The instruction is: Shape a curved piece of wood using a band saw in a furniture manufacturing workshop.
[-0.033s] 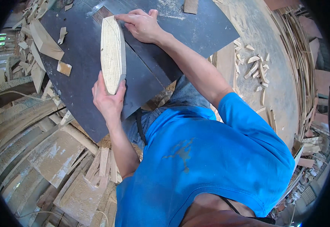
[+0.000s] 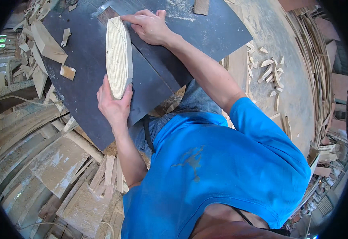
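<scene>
A long pale wooden block with bowed sides and tapered ends lies lengthwise on the dark table. Lines are faintly drawn across its grainy top. Around its near end my left hand is closed, thumb on the right side and fingers on the left. My right hand holds the far end, with one outstretched finger on the corner and the others bent. Where that finger meets the far side of the block is partly hidden. A narrow straight slot runs across the table just right of the block.
Wood offcuts heap up along the table's left edge, and a small offcut lies on top. Several small curved scraps are scattered on the dusty surface at right. Thin strips are stacked beyond. Dusty boards fill the lower left.
</scene>
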The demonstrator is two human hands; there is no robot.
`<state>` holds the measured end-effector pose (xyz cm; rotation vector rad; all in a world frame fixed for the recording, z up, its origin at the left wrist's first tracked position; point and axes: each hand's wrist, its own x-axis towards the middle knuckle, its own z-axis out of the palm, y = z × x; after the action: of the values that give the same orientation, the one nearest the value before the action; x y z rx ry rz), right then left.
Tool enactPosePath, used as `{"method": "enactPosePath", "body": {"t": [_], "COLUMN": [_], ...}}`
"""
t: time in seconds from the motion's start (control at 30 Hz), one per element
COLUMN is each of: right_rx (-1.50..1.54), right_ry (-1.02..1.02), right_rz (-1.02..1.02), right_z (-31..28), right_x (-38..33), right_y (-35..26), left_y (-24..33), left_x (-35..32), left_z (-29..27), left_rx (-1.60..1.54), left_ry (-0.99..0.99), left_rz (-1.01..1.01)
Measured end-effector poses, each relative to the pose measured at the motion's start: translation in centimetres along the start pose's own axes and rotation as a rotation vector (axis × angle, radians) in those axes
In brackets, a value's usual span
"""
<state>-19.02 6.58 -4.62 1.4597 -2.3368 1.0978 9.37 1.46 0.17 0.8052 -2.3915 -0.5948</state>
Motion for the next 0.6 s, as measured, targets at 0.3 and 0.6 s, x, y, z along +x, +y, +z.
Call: {"method": "enactPosePath", "body": {"t": [0.3,0.6], "right_rx": [-0.043,0.011], "right_ry": [-0.003,-0.056], "right_rz": [-0.04,0.001], "right_z": [0.39,0.1], "right_x": [0.81,0.98], "right_y": [0.14,-0.03], "left_y": [0.21,0.24], "left_x": [0.49,0.65], "left_z": [0.02,-0.14], "left_rx": [0.006,-0.017], "left_ry": [-0.007,-0.022], "left_rz": [-0.025,-0.039]}}
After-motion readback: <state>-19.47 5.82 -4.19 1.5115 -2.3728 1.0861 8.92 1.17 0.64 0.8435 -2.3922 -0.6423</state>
